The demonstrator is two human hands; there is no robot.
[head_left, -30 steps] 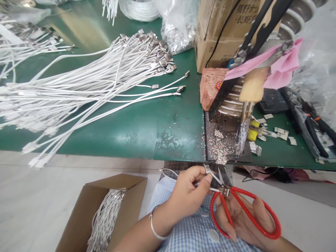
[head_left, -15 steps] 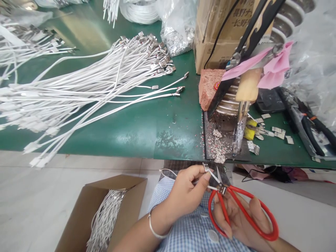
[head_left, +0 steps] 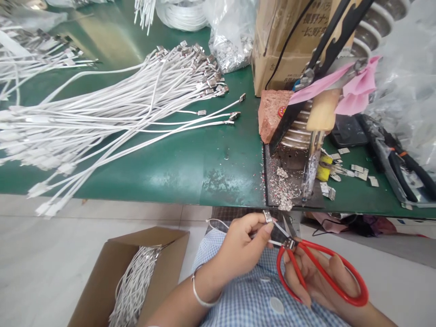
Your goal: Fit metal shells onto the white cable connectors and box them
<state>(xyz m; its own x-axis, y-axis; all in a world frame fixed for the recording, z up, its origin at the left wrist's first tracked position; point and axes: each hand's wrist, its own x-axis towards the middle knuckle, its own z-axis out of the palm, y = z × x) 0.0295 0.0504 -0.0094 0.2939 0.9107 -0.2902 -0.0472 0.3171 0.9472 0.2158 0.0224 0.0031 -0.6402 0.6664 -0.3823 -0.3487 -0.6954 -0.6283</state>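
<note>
L hand [head_left: 241, 247] pinched on connector [head_left: 268, 216] | R hand [head_left: 316, 282] gripping red scissors [head_left: 291, 245] | blades apart, just right of connector

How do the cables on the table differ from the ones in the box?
Table cables lie fanned out loose across the green table, metal tips showing at their right ends; box cables sit bunched tight in the cardboard box on the floor. The table cables spread far wider than the box cables. Both are thin white cables.
</note>
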